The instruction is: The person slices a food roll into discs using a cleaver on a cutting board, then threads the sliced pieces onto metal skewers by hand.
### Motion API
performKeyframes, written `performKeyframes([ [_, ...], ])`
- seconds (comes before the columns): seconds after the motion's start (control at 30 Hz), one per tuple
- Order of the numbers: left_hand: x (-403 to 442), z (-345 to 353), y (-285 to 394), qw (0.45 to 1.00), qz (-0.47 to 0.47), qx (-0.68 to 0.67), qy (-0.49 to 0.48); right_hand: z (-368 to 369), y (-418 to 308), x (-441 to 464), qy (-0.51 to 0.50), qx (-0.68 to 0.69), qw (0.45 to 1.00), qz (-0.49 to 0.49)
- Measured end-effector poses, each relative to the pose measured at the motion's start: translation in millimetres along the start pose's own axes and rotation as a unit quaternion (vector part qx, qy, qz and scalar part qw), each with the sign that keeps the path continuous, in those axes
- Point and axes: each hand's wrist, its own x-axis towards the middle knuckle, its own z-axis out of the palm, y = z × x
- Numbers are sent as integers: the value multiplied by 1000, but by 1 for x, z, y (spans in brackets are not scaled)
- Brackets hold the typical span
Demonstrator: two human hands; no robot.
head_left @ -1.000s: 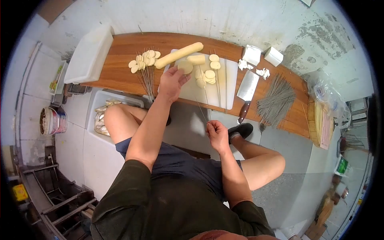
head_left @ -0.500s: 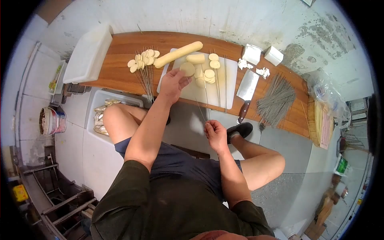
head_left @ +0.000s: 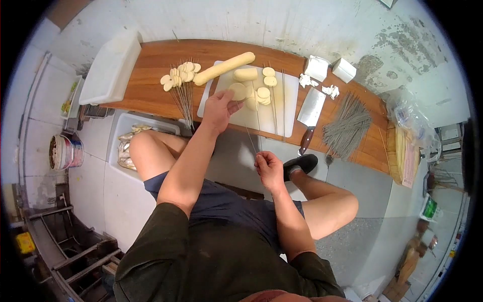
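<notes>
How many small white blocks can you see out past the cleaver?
2. The left block is just beyond the tip of the cleaver; the right block is beside it, near the wall. I can't see any others there.

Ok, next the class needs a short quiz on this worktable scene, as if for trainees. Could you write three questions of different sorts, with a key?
1. Multiple choice. What is the left hand holding?
a) a crumpled tissue
b) a round pale slice
c) a fish

2. True or false. The cleaver lies on the wooden table, between the white cutting board and the pile of thin sticks.

3. Ordering. List these from left to right as the picture shows them: the pile of thin sticks, the white tub, the long pale roll.

Key: 1 b; 2 true; 3 white tub, long pale roll, pile of thin sticks.
</notes>
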Motion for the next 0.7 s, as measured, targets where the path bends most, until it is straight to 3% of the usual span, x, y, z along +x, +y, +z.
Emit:
performKeyframes([
  [0.7,-3,4,-5,1000,3,7,17,0,2,3,-4,19,1000,-1],
])
